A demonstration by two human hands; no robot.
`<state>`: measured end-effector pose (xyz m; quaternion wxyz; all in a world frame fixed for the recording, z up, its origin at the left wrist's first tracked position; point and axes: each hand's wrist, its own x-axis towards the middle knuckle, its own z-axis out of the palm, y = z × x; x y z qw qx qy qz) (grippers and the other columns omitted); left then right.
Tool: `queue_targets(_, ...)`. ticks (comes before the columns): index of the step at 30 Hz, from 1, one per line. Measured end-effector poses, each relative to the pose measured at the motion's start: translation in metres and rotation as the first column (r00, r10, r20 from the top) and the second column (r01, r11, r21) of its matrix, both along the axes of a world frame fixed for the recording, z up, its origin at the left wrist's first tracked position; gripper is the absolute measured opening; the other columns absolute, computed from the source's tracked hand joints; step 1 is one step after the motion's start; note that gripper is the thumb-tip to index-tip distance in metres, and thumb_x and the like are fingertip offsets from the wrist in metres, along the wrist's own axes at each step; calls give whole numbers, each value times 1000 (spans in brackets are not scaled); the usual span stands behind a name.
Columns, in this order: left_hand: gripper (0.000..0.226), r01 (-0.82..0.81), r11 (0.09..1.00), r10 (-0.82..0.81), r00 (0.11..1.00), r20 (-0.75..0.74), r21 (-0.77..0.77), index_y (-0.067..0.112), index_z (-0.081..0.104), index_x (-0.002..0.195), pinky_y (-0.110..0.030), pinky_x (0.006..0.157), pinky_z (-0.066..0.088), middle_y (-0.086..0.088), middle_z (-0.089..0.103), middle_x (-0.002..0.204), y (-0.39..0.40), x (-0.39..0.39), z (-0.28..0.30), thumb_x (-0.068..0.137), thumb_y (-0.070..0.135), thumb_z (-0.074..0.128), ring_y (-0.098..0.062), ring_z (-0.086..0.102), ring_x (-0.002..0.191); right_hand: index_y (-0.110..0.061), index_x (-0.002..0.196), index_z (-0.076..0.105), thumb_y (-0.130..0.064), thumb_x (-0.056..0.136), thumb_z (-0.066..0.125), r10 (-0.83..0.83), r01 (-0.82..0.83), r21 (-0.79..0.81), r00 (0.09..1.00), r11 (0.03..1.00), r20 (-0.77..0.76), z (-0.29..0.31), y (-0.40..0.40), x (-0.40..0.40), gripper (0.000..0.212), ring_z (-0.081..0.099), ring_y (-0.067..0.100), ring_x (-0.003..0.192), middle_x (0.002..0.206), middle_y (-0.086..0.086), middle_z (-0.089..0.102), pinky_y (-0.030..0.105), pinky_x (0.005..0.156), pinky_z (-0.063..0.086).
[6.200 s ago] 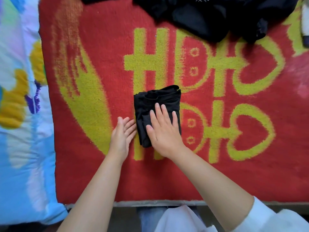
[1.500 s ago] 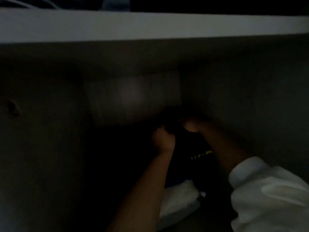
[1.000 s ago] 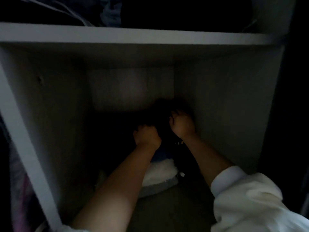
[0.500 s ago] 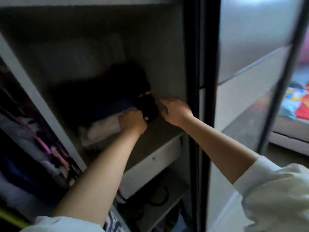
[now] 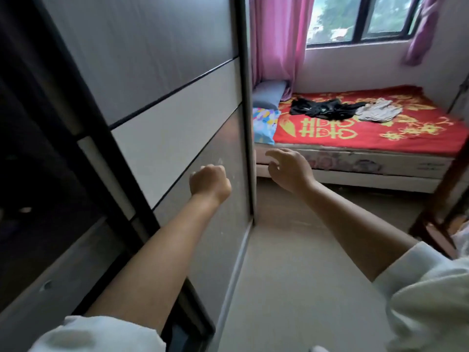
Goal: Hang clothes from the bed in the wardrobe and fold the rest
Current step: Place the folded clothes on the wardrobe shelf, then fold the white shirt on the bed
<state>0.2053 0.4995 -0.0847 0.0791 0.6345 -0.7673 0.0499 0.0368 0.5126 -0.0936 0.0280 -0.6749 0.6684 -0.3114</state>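
While both hands hang in front of the person with nothing in them, the head view looks past the wardrobe [image 5: 157,102] toward the bed [image 5: 355,158]. The left hand [image 5: 209,182] is curled into a loose fist just in front of the wardrobe's sliding door, whether touching it I cannot tell. The right hand [image 5: 288,168] is relaxed, its fingers loosely bent and apart, out in the air beyond the door's edge.

On the bed's red blanket [image 5: 406,138], toward the far edge, lies a heap of black clothes [image 5: 322,109], and touching its right side a crumpled grey garment [image 5: 379,113]. A blue pillow [image 5: 267,95] sits at the far left corner, under the pink curtain [image 5: 276,41].

The step in hand looks like walking back to the bed for the next piece. To do it well, I would take one garment at a time, lifting the grey one off the heap's side so the black ones do not drag along. Shake it out, judge whether it hangs or folds, and lay it flat on the blanket's open near half before folding.
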Motion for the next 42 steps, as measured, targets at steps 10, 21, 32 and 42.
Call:
queue_targets(10, 32, 316, 948, -316, 949, 4, 47, 6, 57, 116, -33, 84, 43, -13, 56, 121, -154, -290, 6, 90, 18, 42, -29, 53, 110, -10, 128, 54, -10, 90, 47, -227, 232, 76, 971, 970, -69, -2, -75, -280, 38, 52, 22, 118, 130, 9, 56, 29, 96, 42)
queue_targets(21, 19, 625, 771, -636, 762, 121, 123, 10, 59, 99, -23, 54, 37, -2, 53, 86, -272, -541, -13, 92, 12, 42, -18, 54, 78, -5, 114, 63, -12, 91, 49, -546, 539, 257, 836, 802, -51, -13, -120, -522, 28, 59, 23, 107, 116, 10, 64, 27, 91, 45)
queue_targets(32, 29, 934, 58, -993, 92, -80, 353, 13, 61, 113, -31, 71, 43, -6, 59, 113, -185, -777, -72, 90, 16, 45, -27, 57, 104, -9, 130, 48, -28, 95, 44, -961, 758, 644, 247, 109, -128, -77, 42, -662, 40, 51, 23, 115, 129, 9, 54, 25, 87, 39)
queue_targets(42, 61, 639, -94, -993, -11, -114, 763, 4, 50, 129, -33, 95, 40, -13, 54, 130, -99, -887, -102, 96, 52, 32, -29, 50, 119, -12, 128, 50, -100, 36, 14, -836, 326, 906, 546, 270, 53, -92, 63, -709, 132, 48, 17, 121, 132, 3, 51, 22, 94, 35)
